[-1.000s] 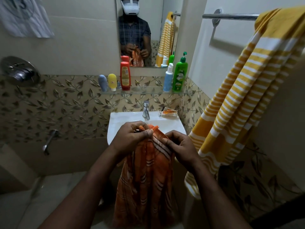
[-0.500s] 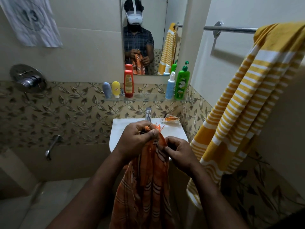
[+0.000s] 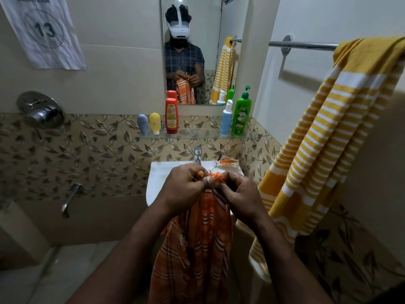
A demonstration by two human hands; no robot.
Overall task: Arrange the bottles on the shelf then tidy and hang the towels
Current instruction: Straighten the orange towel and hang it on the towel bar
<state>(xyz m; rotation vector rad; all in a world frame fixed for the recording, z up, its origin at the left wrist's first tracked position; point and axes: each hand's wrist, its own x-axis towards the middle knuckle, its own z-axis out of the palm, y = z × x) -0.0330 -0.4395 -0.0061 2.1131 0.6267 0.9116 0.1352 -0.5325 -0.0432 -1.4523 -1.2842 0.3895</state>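
Observation:
An orange striped towel (image 3: 195, 244) hangs down in front of me over the white sink (image 3: 157, 178). My left hand (image 3: 184, 189) and my right hand (image 3: 240, 193) pinch its fringed top edge close together. On the glass shelf (image 3: 197, 134) under the mirror stand a grey-blue bottle (image 3: 142, 124), a yellow bottle (image 3: 155, 123), a red bottle (image 3: 171, 115), a blue-and-white spray bottle (image 3: 226, 121) and a green pump bottle (image 3: 241, 114). A yellow-and-white striped towel (image 3: 324, 137) hangs over the chrome rail (image 3: 302, 45) on the right wall.
A tap (image 3: 198, 155) stands at the back of the sink, an orange sachet (image 3: 225, 162) beside it. On the left wall are a shower mixer (image 3: 40, 109), a spout (image 3: 71, 199) and a paper sheet marked 13 (image 3: 43, 31). The mirror (image 3: 203, 49) reflects a person with a headset.
Both hands have come closer together at the towel's top edge, bunching the fringe between them. The view has tilted upward, showing more of the mirror and wall.

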